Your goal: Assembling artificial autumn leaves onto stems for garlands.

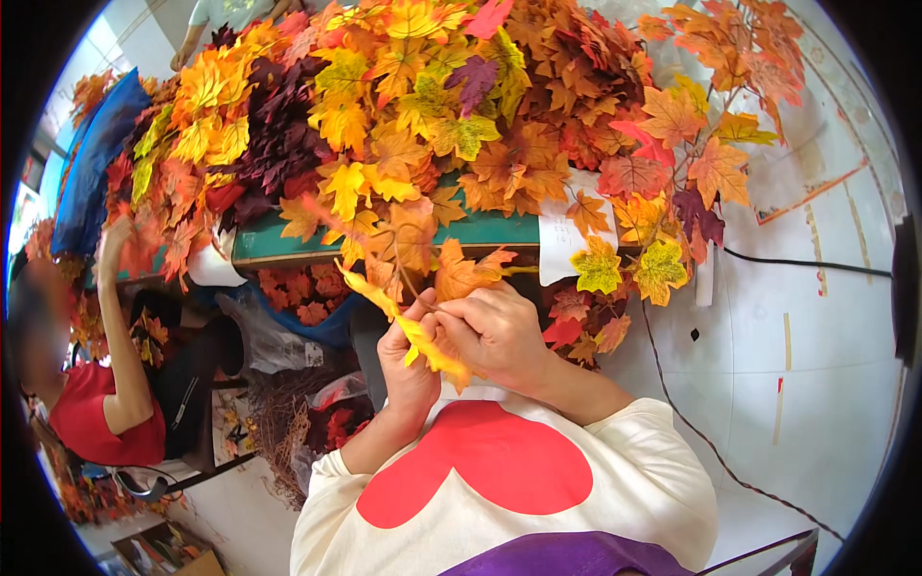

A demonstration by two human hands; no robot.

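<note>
Head view, left hand [411, 365]: pinched closed on the leaf sprig [427, 348]; a loose pinch could drop it
Right hand [497, 322]: closed on its stem; I judge hard twisting could snap it
Leaf sprig: wearer's side of the bench [499, 230]; leaves might snag
</note>
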